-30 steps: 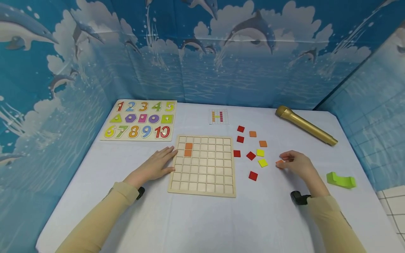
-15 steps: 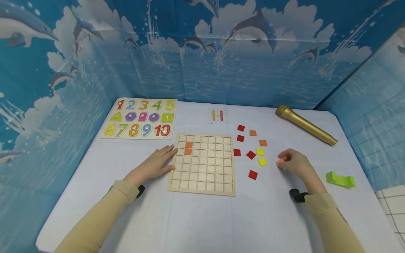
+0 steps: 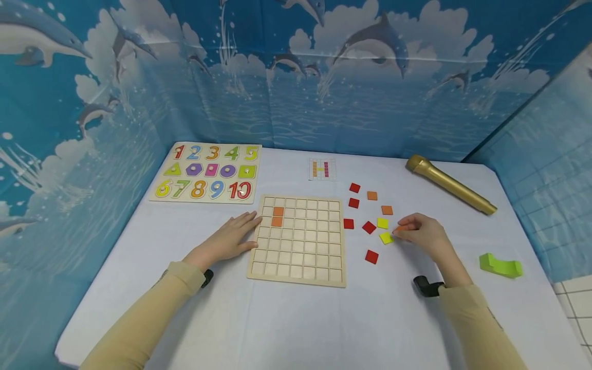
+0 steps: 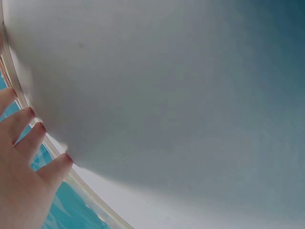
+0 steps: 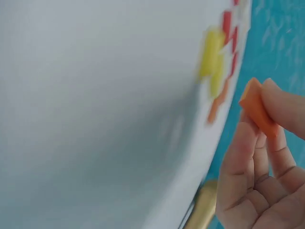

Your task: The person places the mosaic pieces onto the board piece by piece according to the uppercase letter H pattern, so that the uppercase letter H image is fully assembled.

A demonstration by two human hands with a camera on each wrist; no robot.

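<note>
My right hand (image 3: 424, 235) pinches an orange square tile (image 5: 258, 109) between thumb and fingers, held up off the table beside the loose tiles. My left hand (image 3: 228, 239) lies with its fingers extended, the fingertips touching the left edge of a wooden grid board (image 3: 296, 283). Two orange tiles (image 3: 277, 216) sit one above the other in cells near the board's upper left. Nearest the right hand is a yellow tile (image 3: 386, 238), with another yellow tile (image 3: 382, 223) just behind it. Several red tiles, such as this red tile (image 3: 371, 257), and two loose orange tiles (image 3: 386, 210) are scattered around them.
A small pattern card (image 3: 322, 169) lies behind the board. At the back left is a number and shape puzzle (image 3: 203, 177). A gold microphone (image 3: 450, 185) lies at the back right, and a green curved block (image 3: 501, 265) stands at the right. A dolphin-print curtain (image 3: 296, 103) surrounds the table.
My right hand has lifted the orange tile off the table and moved left with it, closer to the yellow tiles. The left hand has stayed at the board's edge.
</note>
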